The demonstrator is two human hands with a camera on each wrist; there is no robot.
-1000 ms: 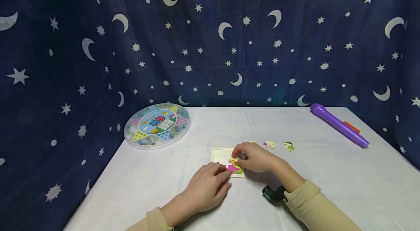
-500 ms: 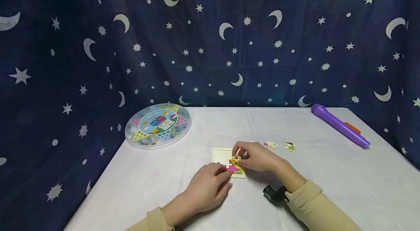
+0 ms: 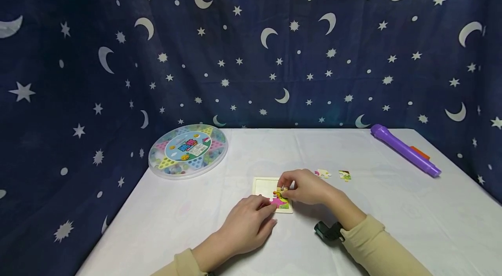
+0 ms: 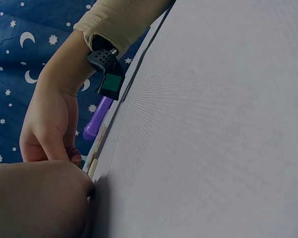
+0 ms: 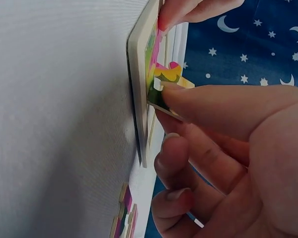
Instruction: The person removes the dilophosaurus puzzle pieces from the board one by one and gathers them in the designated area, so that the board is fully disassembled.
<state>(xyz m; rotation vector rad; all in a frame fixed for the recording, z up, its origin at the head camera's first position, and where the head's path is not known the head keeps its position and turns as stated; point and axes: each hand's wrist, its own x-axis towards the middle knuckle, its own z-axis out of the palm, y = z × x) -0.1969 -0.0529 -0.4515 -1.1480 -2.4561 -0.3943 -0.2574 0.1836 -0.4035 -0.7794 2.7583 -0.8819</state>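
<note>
A small square wooden puzzle tray (image 3: 263, 179) lies on the table between both hands. Pieces with a pink figure (image 3: 279, 202) sit in its near right part. My right hand (image 3: 307, 187) pinches a yellow-and-green jigsaw piece (image 5: 168, 78) between thumb and index finger. In the right wrist view this piece is tilted, its lower edge at the tray's side. My left hand (image 3: 248, 223) rests by the tray's near left corner, fingertips touching the pink pieces. The left wrist view hides its fingertips behind the hand itself.
Two loose jigsaw pieces, one white and pink (image 3: 323, 173) and one green and brown (image 3: 345, 175), lie beyond the right hand. A round marble board game (image 3: 188, 150) is at the back left. A purple toy microphone (image 3: 405, 149) lies at the back right.
The jigsaw piece in my right hand has shifted slightly in tilt above the tray. Both hands stay almost where they were.
</note>
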